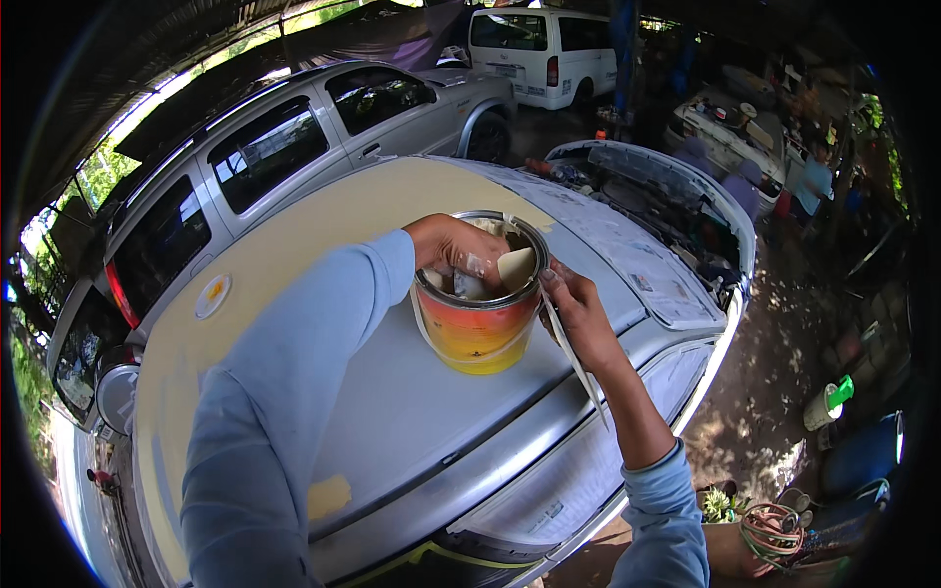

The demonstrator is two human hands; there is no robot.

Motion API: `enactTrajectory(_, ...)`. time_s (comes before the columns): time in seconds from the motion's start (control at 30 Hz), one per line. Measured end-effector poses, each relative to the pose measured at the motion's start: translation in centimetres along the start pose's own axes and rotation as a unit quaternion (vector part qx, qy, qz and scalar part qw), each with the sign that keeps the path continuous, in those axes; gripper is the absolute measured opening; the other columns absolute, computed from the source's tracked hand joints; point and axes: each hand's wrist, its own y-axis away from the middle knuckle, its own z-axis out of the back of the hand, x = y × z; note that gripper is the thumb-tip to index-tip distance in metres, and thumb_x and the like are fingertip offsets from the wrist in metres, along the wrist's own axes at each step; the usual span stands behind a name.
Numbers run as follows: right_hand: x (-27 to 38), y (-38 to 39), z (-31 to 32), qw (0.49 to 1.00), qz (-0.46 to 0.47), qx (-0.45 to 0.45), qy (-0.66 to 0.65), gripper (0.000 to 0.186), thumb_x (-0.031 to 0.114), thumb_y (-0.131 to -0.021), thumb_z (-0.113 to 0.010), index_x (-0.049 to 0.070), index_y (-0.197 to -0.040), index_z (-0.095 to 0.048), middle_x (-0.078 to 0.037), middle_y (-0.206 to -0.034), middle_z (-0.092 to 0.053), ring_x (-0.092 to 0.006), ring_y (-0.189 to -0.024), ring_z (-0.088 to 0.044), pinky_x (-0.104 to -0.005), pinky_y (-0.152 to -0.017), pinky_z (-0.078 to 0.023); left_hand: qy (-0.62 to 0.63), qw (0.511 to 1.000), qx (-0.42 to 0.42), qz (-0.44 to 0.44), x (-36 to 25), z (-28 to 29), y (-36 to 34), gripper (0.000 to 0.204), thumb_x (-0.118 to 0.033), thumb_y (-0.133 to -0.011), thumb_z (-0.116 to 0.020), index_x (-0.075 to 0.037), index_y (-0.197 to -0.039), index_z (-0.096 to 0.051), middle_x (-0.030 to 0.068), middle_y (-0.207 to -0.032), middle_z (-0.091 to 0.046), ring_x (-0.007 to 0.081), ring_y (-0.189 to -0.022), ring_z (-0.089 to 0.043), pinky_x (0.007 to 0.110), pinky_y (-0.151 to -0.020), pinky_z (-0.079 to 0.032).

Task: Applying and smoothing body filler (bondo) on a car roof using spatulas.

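A metal can [480, 338] with a red-to-yellow side and a wire handle stands on the car roof [412, 402]. My left hand [459, 247] reaches into its mouth, fingers closed on a cream flat spreader [517, 268]. Whitish smears mark the fingers, and their tips are partly hidden inside. At the can's right rim, my right hand [580, 312] has its thumb up by the edge. It grips a thin whitish flat board [573, 355], seen nearly edge-on and slanting down. Cream filler [392, 186] coats the roof's far and left parts.
On the roof's left lies a round white lid [214, 296]. A silver SUV [284, 157] stands close on the far side, with a white van [542, 54] behind. The car's engine bay [637, 196] is exposed. A coiled hose [771, 534] and a bucket [821, 407] are at right.
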Motion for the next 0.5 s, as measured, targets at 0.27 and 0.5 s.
enactTrajectory(0.27, -0.4, -0.2, 0.3, 1.0, -0.008, -0.014, -0.006, 0.053, 0.024, -0.101, -0.049, -0.012, -0.138, -0.04, -0.016, -0.13, -0.057, -0.016, -0.117, -0.052, -0.0271, -0.102, -0.038, 0.057, 0.997, 0.036, -0.027, -1.3, 2.6, 2.3, 0.041, -0.006, -0.08, -0.074, 0.006, -0.115, -0.059, 0.0192, -0.11, -0.067, 0.0219, -0.095, -0.068, 0.035, -0.081, -0.056)
enactTrajectory(0.5, -0.7, -0.2, 0.3, 1.0, -0.004, -0.009, -0.013, 0.055, 0.027, -0.101, -0.051, -0.011, -0.139, -0.04, -0.018, -0.135, -0.054, -0.0196, -0.121, -0.051, -0.0284, -0.105, -0.036, 0.108, 0.99, 0.022, -0.09, -1.5, 5.8, 5.5, 0.045, -0.008, -0.079, -0.076, 0.007, -0.118, -0.058, 0.0165, -0.112, -0.068, 0.0213, -0.1, -0.067, 0.034, -0.091, -0.052)
